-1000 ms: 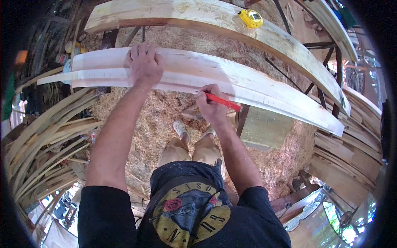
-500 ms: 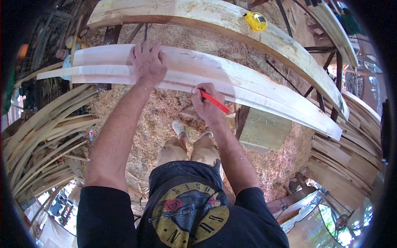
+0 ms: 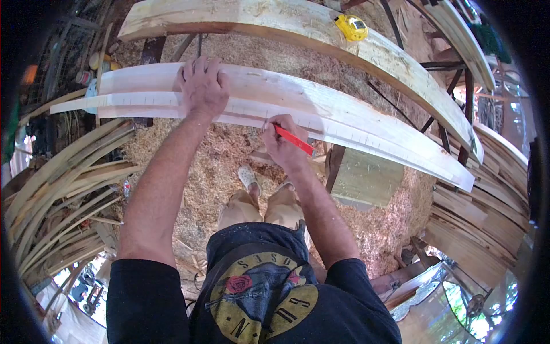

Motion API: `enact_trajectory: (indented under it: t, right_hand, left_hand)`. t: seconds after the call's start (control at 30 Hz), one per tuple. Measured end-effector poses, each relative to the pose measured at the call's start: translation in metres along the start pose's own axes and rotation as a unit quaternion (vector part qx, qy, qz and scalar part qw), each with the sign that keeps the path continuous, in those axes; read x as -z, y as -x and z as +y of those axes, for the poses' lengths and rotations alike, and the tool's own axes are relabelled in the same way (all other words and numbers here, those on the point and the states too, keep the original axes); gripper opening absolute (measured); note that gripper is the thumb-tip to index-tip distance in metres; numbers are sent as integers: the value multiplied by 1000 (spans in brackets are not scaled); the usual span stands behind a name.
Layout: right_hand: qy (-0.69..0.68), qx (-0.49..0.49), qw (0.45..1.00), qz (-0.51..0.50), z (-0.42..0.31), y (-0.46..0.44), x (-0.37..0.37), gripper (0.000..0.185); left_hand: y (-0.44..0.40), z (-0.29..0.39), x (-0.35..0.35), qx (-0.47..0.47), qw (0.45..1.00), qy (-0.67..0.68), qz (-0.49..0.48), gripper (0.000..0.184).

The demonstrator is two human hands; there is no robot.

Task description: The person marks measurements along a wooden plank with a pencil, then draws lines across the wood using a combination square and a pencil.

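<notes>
A long pale plank [image 3: 275, 83] stretches across in front of me. Along its near side lies a thin wooden strip [image 3: 355, 135] with several short pencil marks. My left hand [image 3: 205, 89] rests on them left of centre, fingers stretched over the plank. In my right hand [image 3: 282, 143] is a flat red carpenter's pencil [image 3: 294, 140], gripped at the strip's near edge. Its tip is hidden by my fingers.
A thick curved beam [image 3: 275, 22] lies beyond the plank, with a yellow tape measure [image 3: 350, 27] on it. Stacked wooden strips [image 3: 63, 183] stand at left, more boards [image 3: 475, 229] at right. Wood shavings [image 3: 366, 229] cover the floor; a wooden block [image 3: 366, 179] sits below the plank.
My right hand and the pencil have shifted slightly left along the strip. My left hand stays in its place on the plank.
</notes>
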State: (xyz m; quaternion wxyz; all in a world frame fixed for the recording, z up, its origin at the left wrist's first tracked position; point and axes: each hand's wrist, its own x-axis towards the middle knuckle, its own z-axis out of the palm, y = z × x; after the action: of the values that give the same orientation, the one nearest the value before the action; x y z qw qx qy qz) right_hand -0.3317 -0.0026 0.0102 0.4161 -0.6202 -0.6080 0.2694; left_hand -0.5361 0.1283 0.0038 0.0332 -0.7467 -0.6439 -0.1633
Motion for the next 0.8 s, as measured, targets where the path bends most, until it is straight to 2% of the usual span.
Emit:
enact_trajectory:
  t: [0.57,0.67,0.8]
  right_hand:
    - [-25,1,1000,15,-3,-1,-2,9]
    - [-3,-9,1000,-6,-4,-1,1,8]
    - [-10,-8,1000,5,-7,-3,1,8]
  left_hand:
    - [-1,0,4,5,1000,13,-24,40]
    - [-1,0,5,4,1000,10,-25,39]
    - [0,0,0,-10,1000,25,14,38]
